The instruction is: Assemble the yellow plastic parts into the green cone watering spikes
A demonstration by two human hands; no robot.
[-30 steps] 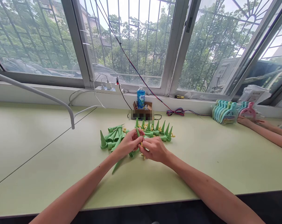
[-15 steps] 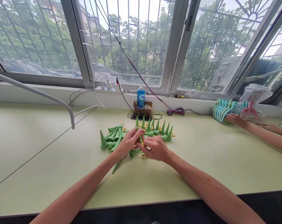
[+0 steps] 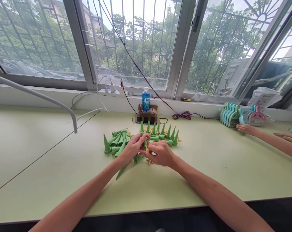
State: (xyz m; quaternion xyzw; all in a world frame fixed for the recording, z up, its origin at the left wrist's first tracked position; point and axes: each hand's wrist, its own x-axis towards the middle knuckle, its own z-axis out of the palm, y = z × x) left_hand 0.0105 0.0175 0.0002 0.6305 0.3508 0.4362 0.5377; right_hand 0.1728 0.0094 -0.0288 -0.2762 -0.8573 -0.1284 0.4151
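My left hand (image 3: 132, 148) and my right hand (image 3: 160, 153) meet over the middle of a pale green table (image 3: 51, 167). Between them they pinch one green cone spike (image 3: 144, 141) with a small yellow piece (image 3: 147, 149) at its base. To the left lies a loose heap of green cones (image 3: 117, 141). Behind my hands stands a row of upright cones with yellow parts (image 3: 161, 132). One more cone (image 3: 121, 172) lies flat under my left wrist.
A blue-labelled bottle (image 3: 146, 100) and a small brown box (image 3: 147, 116) stand by the window sill. Cables (image 3: 182, 115) trail along the back edge. At the right another person's hands (image 3: 246, 129) touch a stack of teal and pink plastic items (image 3: 230, 114).
My hands have stayed together on the cone, shifting only slightly. The other person's hand at the right has moved left and down beside the teal stack.
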